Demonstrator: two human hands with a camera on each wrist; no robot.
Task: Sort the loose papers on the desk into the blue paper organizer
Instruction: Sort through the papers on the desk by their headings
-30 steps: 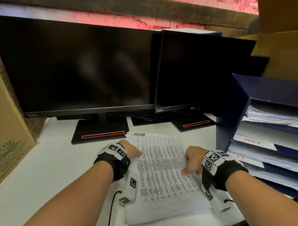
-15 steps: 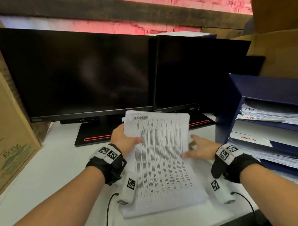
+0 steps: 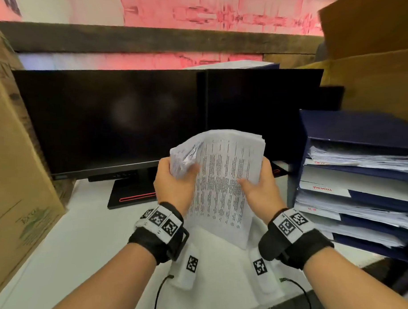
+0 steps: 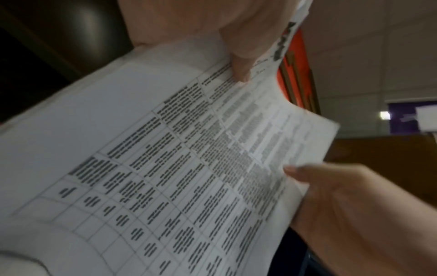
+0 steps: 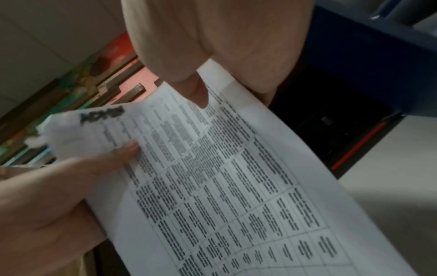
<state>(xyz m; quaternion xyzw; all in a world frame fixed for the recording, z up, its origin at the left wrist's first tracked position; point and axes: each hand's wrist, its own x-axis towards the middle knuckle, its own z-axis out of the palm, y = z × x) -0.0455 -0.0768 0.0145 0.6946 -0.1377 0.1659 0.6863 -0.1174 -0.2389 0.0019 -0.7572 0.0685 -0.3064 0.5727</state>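
Papers: a printed stack (image 3: 225, 183) marked "ADMIN" at its top, lifted off the desk (image 3: 69, 247) and held upright in front of the monitors (image 3: 118, 120).
Left hand: the left hand (image 3: 174, 185) grips the stack's left edge, thumb on the front page, upper corner curling over.
Right hand: the right hand (image 3: 260, 187) clasps the right edge, thumb on the print.
Organizer: the blue paper organizer (image 3: 359, 135) stands just right of the hands, its shelves already holding piles; one shelf tab reads "ADMIN".
Progress: this stack is gathered but not yet filed; it probably belongs on the ADMIN shelf.
Left on desk: more white sheets (image 3: 216, 265) lie under the wrists.
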